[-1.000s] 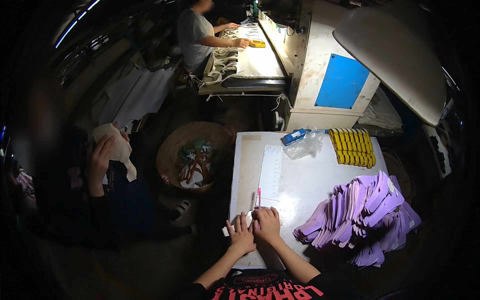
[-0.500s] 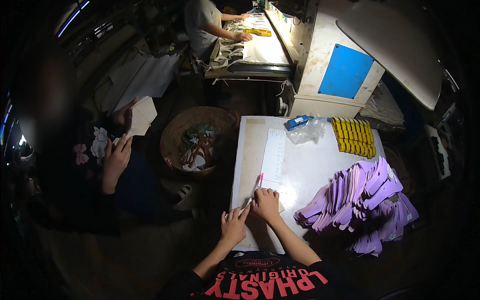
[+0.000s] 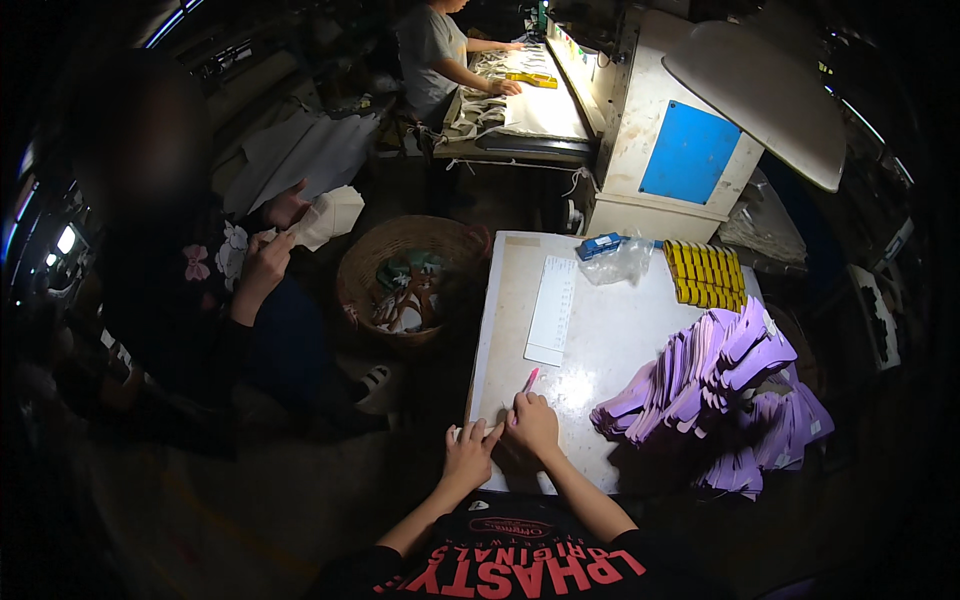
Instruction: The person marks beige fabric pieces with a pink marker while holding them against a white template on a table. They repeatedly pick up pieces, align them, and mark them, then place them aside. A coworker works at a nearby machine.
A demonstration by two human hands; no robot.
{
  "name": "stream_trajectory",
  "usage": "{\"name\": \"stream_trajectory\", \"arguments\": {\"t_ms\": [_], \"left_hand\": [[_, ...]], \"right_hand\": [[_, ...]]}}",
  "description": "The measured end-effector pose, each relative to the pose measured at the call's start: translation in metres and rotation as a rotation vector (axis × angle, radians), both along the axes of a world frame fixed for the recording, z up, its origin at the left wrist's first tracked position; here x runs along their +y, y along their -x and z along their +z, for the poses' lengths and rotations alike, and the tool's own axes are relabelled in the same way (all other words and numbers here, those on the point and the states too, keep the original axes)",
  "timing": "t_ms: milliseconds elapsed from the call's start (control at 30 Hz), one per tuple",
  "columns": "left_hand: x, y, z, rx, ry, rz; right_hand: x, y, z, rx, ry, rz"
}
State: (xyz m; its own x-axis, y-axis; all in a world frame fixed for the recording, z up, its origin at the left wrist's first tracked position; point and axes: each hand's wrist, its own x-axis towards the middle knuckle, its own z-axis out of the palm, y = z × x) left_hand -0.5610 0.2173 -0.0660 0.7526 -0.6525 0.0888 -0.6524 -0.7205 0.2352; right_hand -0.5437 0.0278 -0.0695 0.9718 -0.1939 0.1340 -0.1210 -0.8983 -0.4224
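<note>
My right hand (image 3: 534,424) is closed around a slim pink pen (image 3: 531,380), whose upper end sticks up past the fingers. Beside it, my left hand (image 3: 468,458) grips a small pale piece of material (image 3: 459,433) at the near left edge of the white table (image 3: 500,330). Most of that piece is hidden under the fingers. The two hands nearly touch. Just beyond the pen lies a narrow white paper strip (image 3: 548,318) with writing on it.
Purple cut pieces (image 3: 700,375) are heaped at the table's right. Behind them lie yellow bundled pieces (image 3: 705,274), a clear plastic bag (image 3: 620,262) and a blue box (image 3: 599,245). A wicker basket (image 3: 360,265) stands left. One co-worker holds a pale sheet (image 3: 335,217); another works farther back.
My right hand has tilted the pen to the right and drawn it away from the paper strip. The co-worker at left has moved the pale sheet. The whole view has shifted slightly.
</note>
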Motion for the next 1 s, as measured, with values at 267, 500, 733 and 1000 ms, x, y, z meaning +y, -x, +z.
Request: {"name": "stream_trajectory", "arguments": {"t_ms": [267,500,733,1000], "left_hand": [[-0.006,0.007,-0.014,-0.031,-0.002,0.082],[-0.005,0.01,-0.021,-0.11,0.028,0.092],[-0.004,0.011,-0.017,-0.019,-0.008,0.096],[-0.004,0.01,-0.012,0.027,-0.03,0.098]], "right_hand": [[0.002,0.005,0.001,-0.056,0.019,-0.015],[0.0,0.008,-0.005,-0.086,0.027,-0.009],[0.0,0.009,-0.009,-0.108,0.027,-0.001],[0.001,0.007,-0.007,-0.139,0.023,-0.002]]}}
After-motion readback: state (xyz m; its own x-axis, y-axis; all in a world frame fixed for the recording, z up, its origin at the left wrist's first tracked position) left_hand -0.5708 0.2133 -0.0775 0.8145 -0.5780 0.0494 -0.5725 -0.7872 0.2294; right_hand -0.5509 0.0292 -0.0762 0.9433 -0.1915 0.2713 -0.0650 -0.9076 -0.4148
